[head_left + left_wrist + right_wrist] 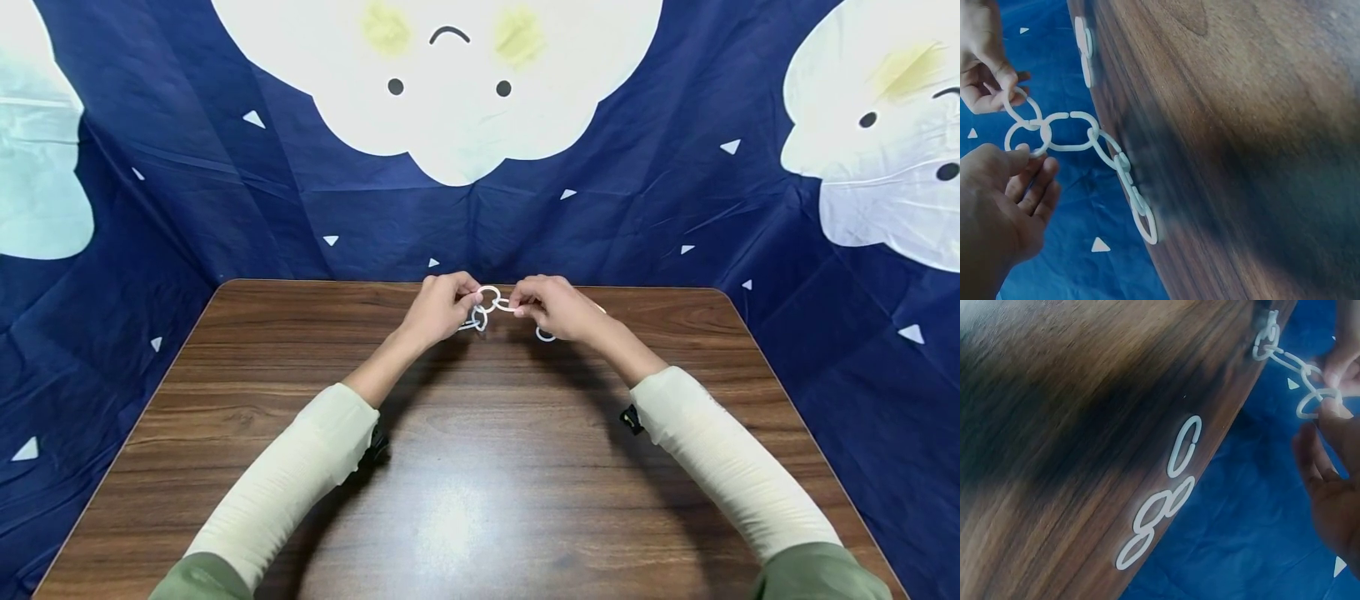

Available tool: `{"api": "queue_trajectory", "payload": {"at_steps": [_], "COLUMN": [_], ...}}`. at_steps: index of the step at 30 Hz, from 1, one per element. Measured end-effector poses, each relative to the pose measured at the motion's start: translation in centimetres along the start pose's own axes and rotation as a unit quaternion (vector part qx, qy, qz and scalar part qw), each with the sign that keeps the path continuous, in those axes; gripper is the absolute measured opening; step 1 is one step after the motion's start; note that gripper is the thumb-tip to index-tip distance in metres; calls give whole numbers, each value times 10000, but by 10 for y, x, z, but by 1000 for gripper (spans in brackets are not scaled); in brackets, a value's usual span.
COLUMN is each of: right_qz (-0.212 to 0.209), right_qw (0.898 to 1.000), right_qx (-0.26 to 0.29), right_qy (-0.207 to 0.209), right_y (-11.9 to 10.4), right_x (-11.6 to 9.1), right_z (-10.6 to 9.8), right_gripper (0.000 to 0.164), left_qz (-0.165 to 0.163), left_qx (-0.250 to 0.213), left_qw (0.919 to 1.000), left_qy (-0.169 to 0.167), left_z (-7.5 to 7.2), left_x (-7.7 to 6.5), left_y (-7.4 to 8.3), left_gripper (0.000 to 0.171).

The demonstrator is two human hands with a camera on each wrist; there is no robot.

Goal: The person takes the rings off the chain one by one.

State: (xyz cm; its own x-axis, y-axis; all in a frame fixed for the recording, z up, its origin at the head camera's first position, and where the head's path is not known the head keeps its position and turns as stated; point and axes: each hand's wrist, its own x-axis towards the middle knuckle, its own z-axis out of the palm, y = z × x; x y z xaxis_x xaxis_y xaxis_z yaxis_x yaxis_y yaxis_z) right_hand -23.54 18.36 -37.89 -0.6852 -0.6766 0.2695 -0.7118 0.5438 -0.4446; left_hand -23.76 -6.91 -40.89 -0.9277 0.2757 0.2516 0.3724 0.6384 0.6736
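Near the table's far edge both hands work at a chain of white plastic links [1069, 148]. My left hand [445, 307] pinches one link [1009, 132] between thumb and forefinger. In my right hand [555, 307] the end link [1035, 109] is pinched by its far side; it is threaded through the left hand's link. A gap shows in the side of the neighbouring link. From there the chain hangs down onto the table edge, its tail [1152, 231] lying on the wood. The right fingertips partly hide the end link in the right wrist view.
Several more white links lie on the brown wooden table [480, 433] below the right hand, among them a separate one [1175, 450] and a touching group [1138, 534]. A dark blue cloth [472, 225] with white clouds hangs behind the far edge.
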Motion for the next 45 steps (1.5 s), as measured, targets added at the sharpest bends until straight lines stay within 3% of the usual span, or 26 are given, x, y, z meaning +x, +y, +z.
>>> {"api": "queue_trajectory", "payload": {"at_steps": [5, 16, 23, 28, 31, 36, 37, 42, 44, 45], "right_qz": [-415, -351, -390, -296, -79, 95, 51, 316, 448, 419], "right_qw": [9977, 9920, 9875, 9828, 9852, 9916, 9936, 9960, 9945, 9955], "right_qx": [-534, -1211, -1514, -1813, -1704, -1291, -1127, -828, -937, -834], "right_qy": [-5, -119, -202, -203, -150, -39, 16, 124, 131, 145], "right_y": [5, 0, -2, 17, 26, 39, 58, 106, 98, 108], "right_x": [1, 5, 4, -9, -19, -22, -22, -22, -23, -23], "right_z": [4, 6, 4, 3, 3, 4, 10, 26, 26, 32], "right_gripper": [4, 5, 8, 12, 8, 6, 4, 6, 2, 4], "left_qz": [101, 350, 380, 111, -32, -182, -180, -80, -60, -54], "left_qx": [25, 106, 187, 286, 237, -57, -115, -339, -363, -375], "left_qw": [9999, 9993, 9991, 9990, 9991, 9993, 9993, 9989, 9988, 9988], "left_qy": [55, -38, 1, 329, 337, 314, 321, 326, 319, 313], "left_z": [2, 5, -2, -17, -21, -18, -17, -11, -10, -9], "left_x": [1, -3, -4, -3, -4, -5, -5, -3, -2, -1], "left_y": [0, 9, 10, 1, -4, -6, -5, -2, 0, 0], "left_gripper": [9, 8, 9, 8, 9, 10, 10, 8, 8, 8]}}
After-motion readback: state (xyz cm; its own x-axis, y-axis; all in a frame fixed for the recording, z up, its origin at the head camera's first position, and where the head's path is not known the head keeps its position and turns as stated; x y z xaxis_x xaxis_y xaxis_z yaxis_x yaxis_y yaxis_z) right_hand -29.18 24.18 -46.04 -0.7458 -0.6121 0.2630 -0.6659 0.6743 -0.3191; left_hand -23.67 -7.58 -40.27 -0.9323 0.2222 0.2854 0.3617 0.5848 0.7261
